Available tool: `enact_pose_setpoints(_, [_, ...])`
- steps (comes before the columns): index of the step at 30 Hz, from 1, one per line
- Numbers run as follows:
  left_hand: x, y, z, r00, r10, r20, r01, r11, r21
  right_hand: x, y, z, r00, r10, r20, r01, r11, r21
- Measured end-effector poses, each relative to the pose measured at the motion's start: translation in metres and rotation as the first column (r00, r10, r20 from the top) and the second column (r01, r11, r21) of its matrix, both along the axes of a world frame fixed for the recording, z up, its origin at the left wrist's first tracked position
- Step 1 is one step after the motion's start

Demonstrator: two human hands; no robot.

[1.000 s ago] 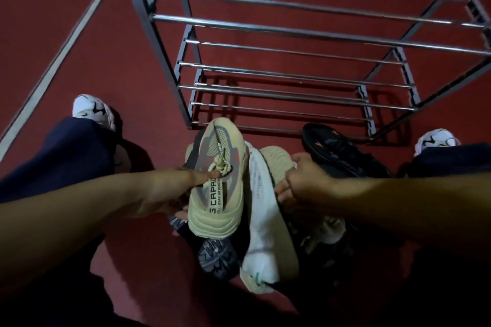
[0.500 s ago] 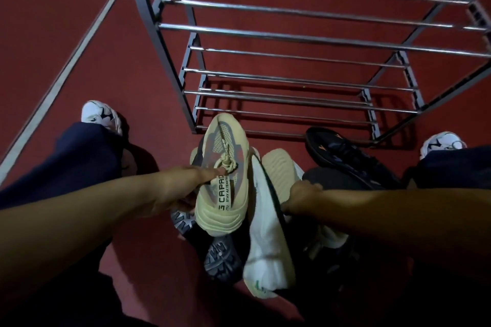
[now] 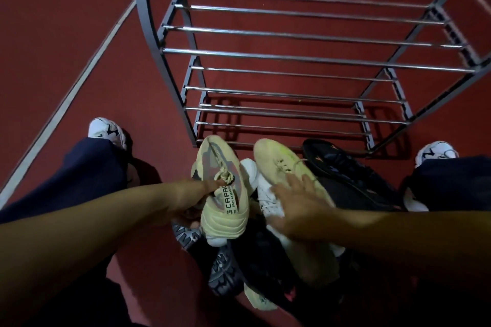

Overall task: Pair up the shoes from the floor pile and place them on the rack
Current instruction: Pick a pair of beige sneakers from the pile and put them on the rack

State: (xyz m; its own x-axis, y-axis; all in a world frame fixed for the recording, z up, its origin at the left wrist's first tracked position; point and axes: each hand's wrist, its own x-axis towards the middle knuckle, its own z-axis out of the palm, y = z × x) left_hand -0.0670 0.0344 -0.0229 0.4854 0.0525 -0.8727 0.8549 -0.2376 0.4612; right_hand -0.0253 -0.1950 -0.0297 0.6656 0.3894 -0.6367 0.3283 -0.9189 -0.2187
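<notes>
A pile of shoes lies on the red floor in front of a grey metal shoe rack (image 3: 305,56) whose bars are bare. My left hand (image 3: 195,195) grips a beige knit sneaker (image 3: 223,188) by its side near the laces, toe toward the rack. Its beige match (image 3: 281,164) lies upright just to the right. My right hand (image 3: 297,204) hovers over that shoe with fingers spread, holding nothing. A white sneaker (image 3: 268,199) lies between the two beige shoes. A black sneaker (image 3: 345,175) sits at the right of the pile.
Dark shoes with grey treaded soles (image 3: 223,271) lie at the near side of the pile. My own white sneakers (image 3: 106,131) (image 3: 435,152) and dark trouser legs flank the pile. A pale line (image 3: 79,84) crosses the floor on the left.
The white shoe that my right hand held on its side has been let go and moved aside; the second beige shoe now shows upright. My right hand has opened above it.
</notes>
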Motion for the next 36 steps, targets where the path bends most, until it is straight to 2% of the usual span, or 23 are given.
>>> enact_pose_setpoints(2, [-0.005,0.003,-0.008,1.000,-0.019,-0.025,0.020,0.999,0.027,-0.024,0.004,-0.007,0.942,0.231,-0.244,-0.238,0.971,0.001])
enact_pose_setpoints(3, [-0.007,0.006,-0.014,0.999,-0.034,-0.030,0.035,0.998,0.047,-0.036,0.005,-0.010,0.902,0.340,-0.265,-0.346,0.938,0.024])
enact_pose_setpoints(4, [-0.010,0.007,-0.016,0.998,-0.051,-0.031,0.053,0.996,0.069,-0.046,0.005,-0.019,0.885,0.440,-0.149,-0.444,0.896,0.011])
enact_pose_setpoints(6, [-0.014,0.009,-0.019,0.997,-0.065,-0.034,0.068,0.994,0.091,-0.062,0.003,-0.027,0.880,0.473,0.040,-0.466,0.877,-0.121])
enact_pose_setpoints(8, [-0.013,0.009,-0.021,0.997,-0.067,-0.032,0.070,0.994,0.080,-0.058,0.005,-0.028,0.863,0.491,0.115,-0.481,0.870,-0.110])
enact_pose_setpoints(10, [-0.011,0.008,-0.020,0.997,-0.074,-0.021,0.075,0.995,0.071,-0.037,0.009,-0.018,0.915,0.387,0.110,-0.382,0.922,-0.065])
enact_pose_setpoints(12, [-0.010,0.006,-0.016,0.997,-0.080,-0.010,0.081,0.995,0.064,-0.006,0.012,-0.015,0.930,0.277,0.240,-0.270,0.961,-0.061])
enact_pose_setpoints(14, [-0.008,0.004,-0.013,0.997,-0.082,0.002,0.082,0.994,0.077,0.024,0.003,-0.014,0.914,0.259,0.312,-0.246,0.966,-0.082])
enact_pose_setpoints(16, [-0.003,-0.001,-0.012,0.996,-0.081,0.030,0.077,0.990,0.120,0.047,-0.011,-0.019,0.931,0.214,0.296,-0.187,0.976,-0.116])
enact_pose_setpoints(20, [0.012,-0.017,-0.008,0.998,0.029,0.047,-0.034,0.994,0.102,0.069,-0.033,-0.030,0.902,-0.063,0.427,0.076,0.997,-0.014])
enact_pose_setpoints(23, [0.021,-0.024,-0.010,0.998,0.047,0.050,-0.050,0.997,0.063,0.069,-0.054,-0.043,0.890,-0.291,0.352,0.302,0.953,0.025])
enact_pose_setpoints(27, [0.017,-0.032,-0.015,0.998,0.042,0.036,-0.045,0.993,0.105,0.049,-0.061,-0.057,0.919,-0.294,0.263,0.291,0.955,0.050])
enact_pose_setpoints(29, [0.010,-0.033,-0.016,1.000,-0.018,0.007,0.017,0.988,0.154,0.044,-0.055,-0.056,0.886,-0.253,0.389,0.281,0.959,-0.018])
enact_pose_setpoints(31, [0.003,-0.031,-0.015,0.997,-0.077,-0.007,0.076,0.978,0.196,0.048,-0.054,-0.054,0.830,-0.133,0.541,0.237,0.963,-0.128])
enact_pose_setpoints(32, [0.001,-0.030,-0.015,0.996,-0.088,-0.005,0.087,0.973,0.212,0.051,-0.059,-0.056,0.830,-0.105,0.548,0.223,0.963,-0.153])
enact_pose_setpoints(36, [-0.007,-0.026,-0.014,0.998,-0.038,0.049,0.025,0.969,0.248,0.059,-0.075,-0.062,0.911,-0.216,0.351,0.273,0.955,-0.119])
